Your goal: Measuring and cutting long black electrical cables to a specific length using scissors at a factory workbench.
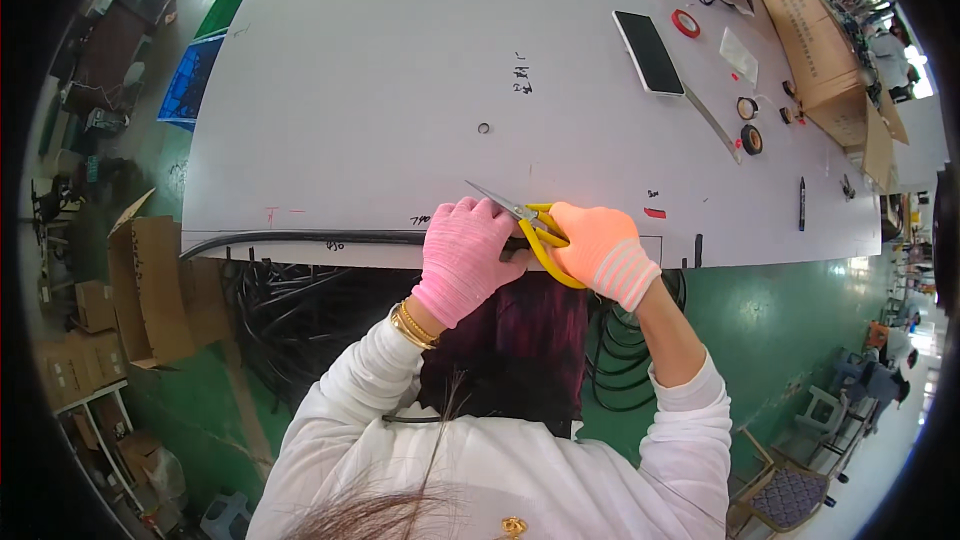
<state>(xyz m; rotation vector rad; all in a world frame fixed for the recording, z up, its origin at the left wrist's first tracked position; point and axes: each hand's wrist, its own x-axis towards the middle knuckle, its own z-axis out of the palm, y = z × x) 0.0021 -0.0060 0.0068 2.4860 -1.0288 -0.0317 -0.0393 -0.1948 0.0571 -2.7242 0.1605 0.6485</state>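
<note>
My left hand (466, 258), in a pink knit glove, is closed around a long black cable (310, 237) that lies along the table's near edge and runs off to the left. My right hand (598, 248), in an orange glove with a striped cuff, grips scissors (541, 255) with yellow handles. Their blades look nearly closed and point up and left, passing just over the left hand's fingertips. A short dark stretch of cable shows beside the left thumb, close to the scissors; its end is hidden.
On the pale table (350, 110) are a small ring (484, 128), a phone (649, 52), a metal ruler (712, 122), tape rolls (751, 139), a black marker (801, 204) and a cardboard box (815, 30). Coiled black cables (300, 330) hang below the near edge.
</note>
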